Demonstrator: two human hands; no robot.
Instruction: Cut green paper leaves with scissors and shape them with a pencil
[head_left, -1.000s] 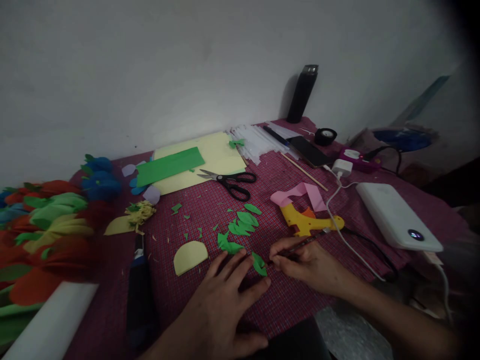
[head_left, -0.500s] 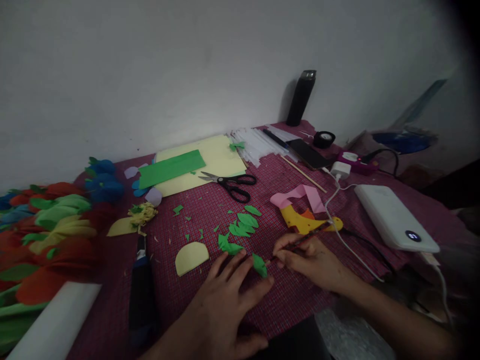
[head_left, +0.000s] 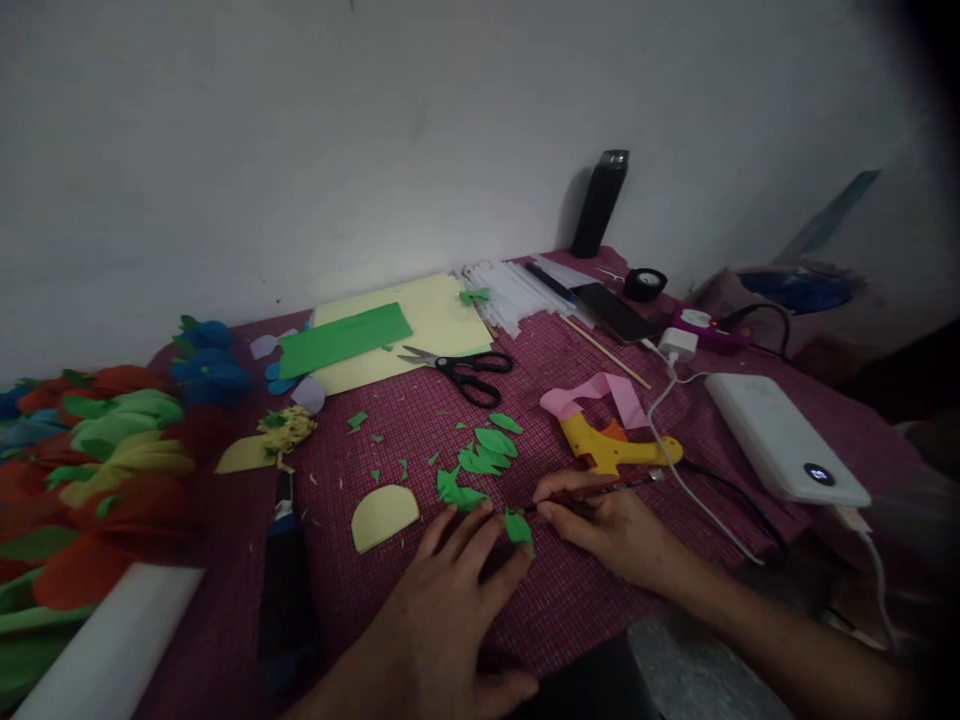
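My left hand lies on the checked cloth with its fingers spread, the fingertips at a small green paper leaf and a crumpled green paper piece. Pinched in my right hand is a dark red and black pencil with a metal-looking end. Its tip points left and meets the edge of the small leaf, or comes very close to it. More cut green leaves lie just beyond my hands. Left of them rests a pale yellow paper piece with a rounded top.
Black-handled scissors lie open near a green paper strip on yellow sheets. A yellow glue gun, pink ribbon and white power bank are at right. Paper flowers crowd the left. A black bottle stands behind.
My right hand has shifted slightly left, and the pencil now lies at a flatter slant with its tip nearer the leaf. My left hand has barely moved. The view has shifted slightly.
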